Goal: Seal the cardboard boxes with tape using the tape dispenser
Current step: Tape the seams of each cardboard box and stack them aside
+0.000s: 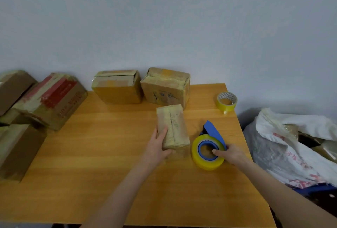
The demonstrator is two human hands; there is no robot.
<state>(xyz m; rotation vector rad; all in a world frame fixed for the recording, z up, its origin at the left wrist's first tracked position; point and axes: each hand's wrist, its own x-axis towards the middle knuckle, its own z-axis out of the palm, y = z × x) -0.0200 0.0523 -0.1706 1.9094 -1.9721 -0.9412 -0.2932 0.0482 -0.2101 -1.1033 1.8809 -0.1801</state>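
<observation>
The left hand (158, 147) grips the near left corner of the small cardboard box (173, 127) at the middle of the surface (109, 154), fingers flat along its top, thumb hooked round the near end. Just beside it, the right hand (231, 154) holds the blue tape dispenser (209, 147), thumb tucked into the yellow roll's core. To tape well, I'd keep the box pinned down, start the tape over the far edge and draw it straight along the centre seam. The stacked cartons (45, 100) at left and the two boxes (118, 89) by the wall are closed, so their contents are hidden. The white plastic bag (291, 145) at right appears to hold cardboard scraps
</observation>
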